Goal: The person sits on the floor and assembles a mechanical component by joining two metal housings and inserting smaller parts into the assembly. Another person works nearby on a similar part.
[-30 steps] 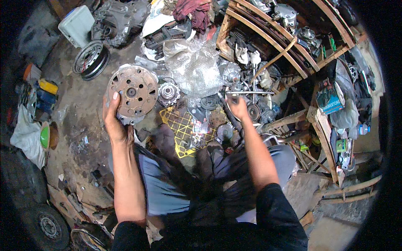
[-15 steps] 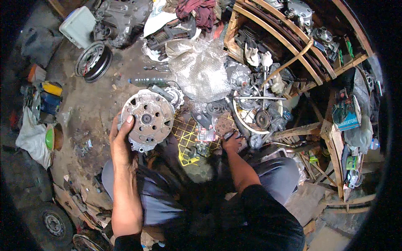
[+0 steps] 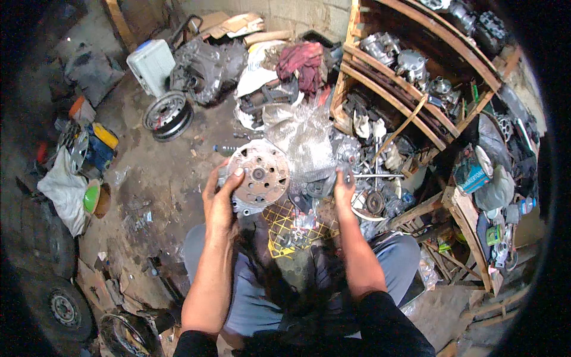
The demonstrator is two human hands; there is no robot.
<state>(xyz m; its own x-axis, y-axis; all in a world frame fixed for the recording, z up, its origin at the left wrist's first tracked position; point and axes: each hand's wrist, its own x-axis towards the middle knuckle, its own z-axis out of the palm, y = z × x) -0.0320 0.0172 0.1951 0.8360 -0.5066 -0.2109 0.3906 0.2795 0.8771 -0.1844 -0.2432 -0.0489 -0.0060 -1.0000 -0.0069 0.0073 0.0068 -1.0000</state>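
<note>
My left hand grips a round, flat metal housing by its left edge, thumb on its face. The housing's rusty disc face has several holes and a round centre, and a paler toothed rim shows below. To its right, my right hand is raised with its fingers closed. Something dark shows at its fingertips, too small and blurred to name. Below and between the hands lies a yellow grid mat with small metal parts on it. A brown perforated plate lies at the mat's right, partly hidden by my right wrist.
Bubble wrap lies beyond the hands. A round tray of metal parts sits at the right, beside a wooden rack of machine parts. A wheel rim and a grey plastic case stand at far left.
My right hand has lifted off the brown perforated plate and moved forward and up. The round housing stays in my left hand. The whole view has shifted, showing more of the far wall.
</note>
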